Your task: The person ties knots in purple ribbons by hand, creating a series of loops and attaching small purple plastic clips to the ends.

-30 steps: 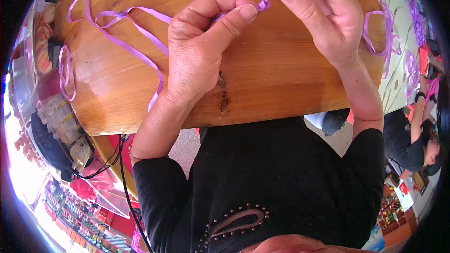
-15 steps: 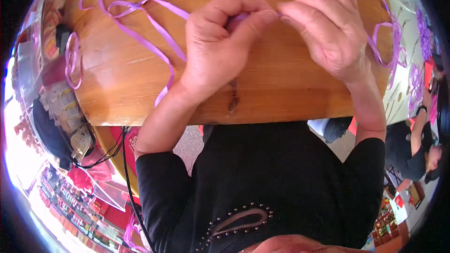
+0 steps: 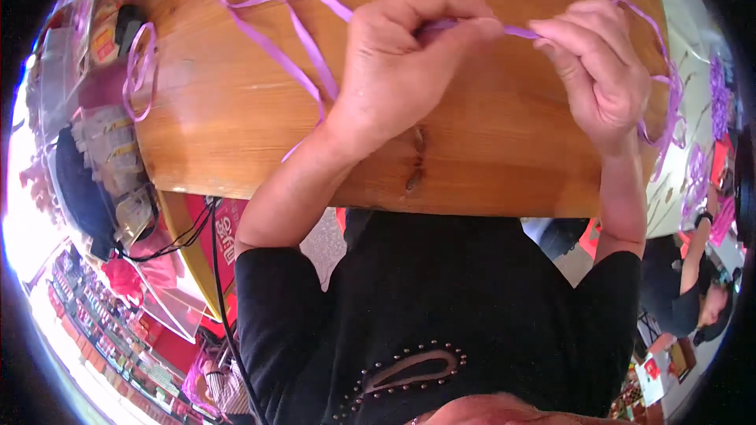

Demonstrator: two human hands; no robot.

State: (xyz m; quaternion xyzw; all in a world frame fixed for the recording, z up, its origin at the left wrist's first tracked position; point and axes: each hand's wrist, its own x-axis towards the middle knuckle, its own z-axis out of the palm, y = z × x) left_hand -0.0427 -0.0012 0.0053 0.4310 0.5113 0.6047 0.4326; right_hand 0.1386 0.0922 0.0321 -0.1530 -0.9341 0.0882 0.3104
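far left of the fingers, a small purple loop (image 3: 138,71) lay at the edge of the wooden table (image 3: 236,118). beside it, slack purple ribbon (image 3: 272,43) trailed up to the left hand (image 3: 394,71), whose fingers were closed, pinching the ribbon. a short taut stretch ran to the right hand (image 3: 602,71), its fingers also pinched shut on it. this looked like shaping or knotting the ribbon; the next move probably called for steady tension.

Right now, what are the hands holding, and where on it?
Both the left hand and the right hand pinch a purple ribbon along one short stretch between them.
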